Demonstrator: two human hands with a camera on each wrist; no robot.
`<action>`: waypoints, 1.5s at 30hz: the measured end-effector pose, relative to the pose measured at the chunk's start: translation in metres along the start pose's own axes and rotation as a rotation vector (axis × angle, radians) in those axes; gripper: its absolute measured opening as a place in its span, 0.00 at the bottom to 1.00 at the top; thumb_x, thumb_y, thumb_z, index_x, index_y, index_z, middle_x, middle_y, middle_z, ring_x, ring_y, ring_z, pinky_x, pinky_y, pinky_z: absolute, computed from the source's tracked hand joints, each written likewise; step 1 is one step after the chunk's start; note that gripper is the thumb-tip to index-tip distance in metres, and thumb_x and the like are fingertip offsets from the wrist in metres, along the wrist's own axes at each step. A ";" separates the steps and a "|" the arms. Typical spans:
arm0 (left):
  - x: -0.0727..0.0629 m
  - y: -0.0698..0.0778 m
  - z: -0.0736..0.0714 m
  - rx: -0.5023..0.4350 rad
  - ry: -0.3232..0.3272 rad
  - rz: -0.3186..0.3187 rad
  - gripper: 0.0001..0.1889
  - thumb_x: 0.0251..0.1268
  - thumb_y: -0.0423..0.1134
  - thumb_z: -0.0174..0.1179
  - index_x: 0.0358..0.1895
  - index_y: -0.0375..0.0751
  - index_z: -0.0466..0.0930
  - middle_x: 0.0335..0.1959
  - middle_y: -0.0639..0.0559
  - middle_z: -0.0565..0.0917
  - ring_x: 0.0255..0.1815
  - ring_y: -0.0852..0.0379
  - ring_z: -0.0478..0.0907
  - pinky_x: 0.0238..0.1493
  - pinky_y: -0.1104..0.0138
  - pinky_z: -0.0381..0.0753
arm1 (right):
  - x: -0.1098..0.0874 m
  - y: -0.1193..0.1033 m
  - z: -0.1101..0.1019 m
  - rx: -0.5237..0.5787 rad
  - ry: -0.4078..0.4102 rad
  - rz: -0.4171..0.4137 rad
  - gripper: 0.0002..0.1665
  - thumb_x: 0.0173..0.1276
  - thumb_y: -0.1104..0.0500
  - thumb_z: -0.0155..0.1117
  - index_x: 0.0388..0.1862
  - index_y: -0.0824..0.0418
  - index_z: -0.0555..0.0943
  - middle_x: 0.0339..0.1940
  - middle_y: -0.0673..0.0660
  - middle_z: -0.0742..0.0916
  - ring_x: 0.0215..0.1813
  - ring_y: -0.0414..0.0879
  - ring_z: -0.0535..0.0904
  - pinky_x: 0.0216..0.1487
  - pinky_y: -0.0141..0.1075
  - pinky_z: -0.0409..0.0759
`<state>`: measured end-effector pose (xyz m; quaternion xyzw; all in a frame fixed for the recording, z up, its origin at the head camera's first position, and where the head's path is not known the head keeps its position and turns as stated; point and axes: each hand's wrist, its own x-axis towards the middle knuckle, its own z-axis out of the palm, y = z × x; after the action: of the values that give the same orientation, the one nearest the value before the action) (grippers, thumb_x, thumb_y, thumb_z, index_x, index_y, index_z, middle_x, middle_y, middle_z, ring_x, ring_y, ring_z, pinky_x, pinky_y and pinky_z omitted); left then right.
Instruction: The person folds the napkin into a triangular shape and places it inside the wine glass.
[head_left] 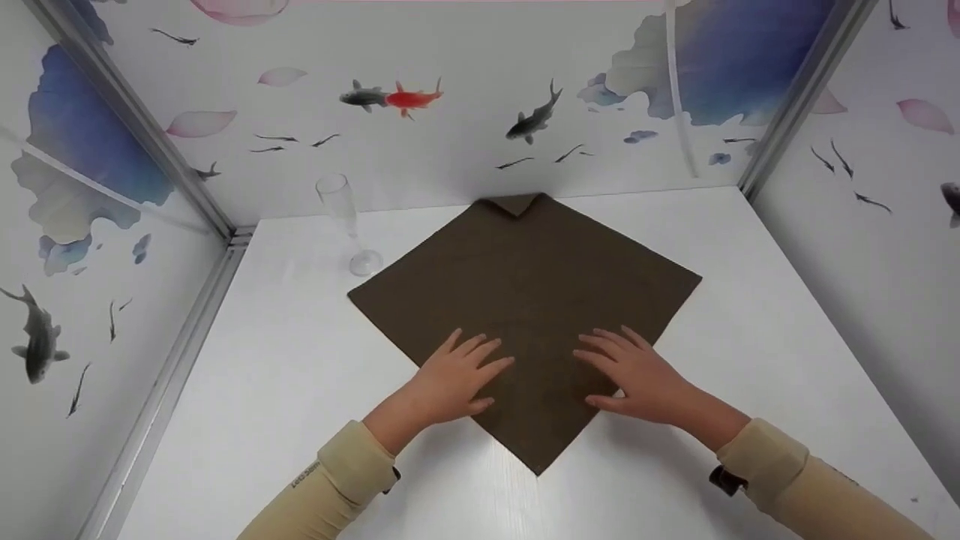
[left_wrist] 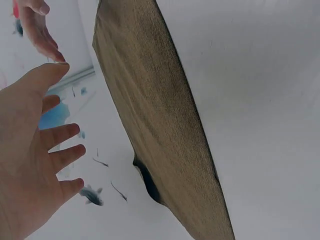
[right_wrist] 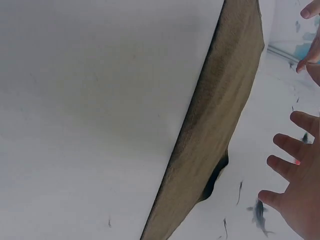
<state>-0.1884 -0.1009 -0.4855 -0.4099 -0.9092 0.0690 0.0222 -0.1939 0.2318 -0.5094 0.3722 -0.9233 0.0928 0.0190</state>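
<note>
A dark brown square cloth (head_left: 525,285) lies spread on the white table, turned so one corner points toward me. Its far corner is folded over in a small flap (head_left: 517,204) near the back wall. Over the cloth's near left edge is my left hand (head_left: 457,379), fingers spread and holding nothing. My right hand (head_left: 637,375) mirrors it over the near right edge, its fingers also spread and bare. Both wrist views show the left palm (left_wrist: 30,155) and right palm (right_wrist: 305,185) raised above the cloth, with a gap beneath them.
Left of the cloth, at the back, a clear champagne flute (head_left: 365,262) stands upright on the white table (head_left: 285,390). Printed panels with fish and petals, such as the back wall (head_left: 465,45), enclose the table on three sides, with metal posts (head_left: 187,172) at the corners.
</note>
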 end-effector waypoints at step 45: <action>0.012 0.035 0.040 0.006 -0.116 0.339 0.06 0.64 0.38 0.66 0.42 0.51 0.83 0.31 0.57 0.80 0.29 0.63 0.74 0.32 0.73 0.76 | 0.009 -0.020 0.035 -0.021 -0.148 -0.483 0.07 0.60 0.62 0.73 0.31 0.53 0.82 0.28 0.45 0.77 0.31 0.38 0.71 0.32 0.24 0.71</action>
<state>-0.1742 -0.0733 -0.5302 -0.5527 -0.8266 0.0980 -0.0412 -0.1850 0.2050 -0.5398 0.5876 -0.8073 0.0487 -0.0230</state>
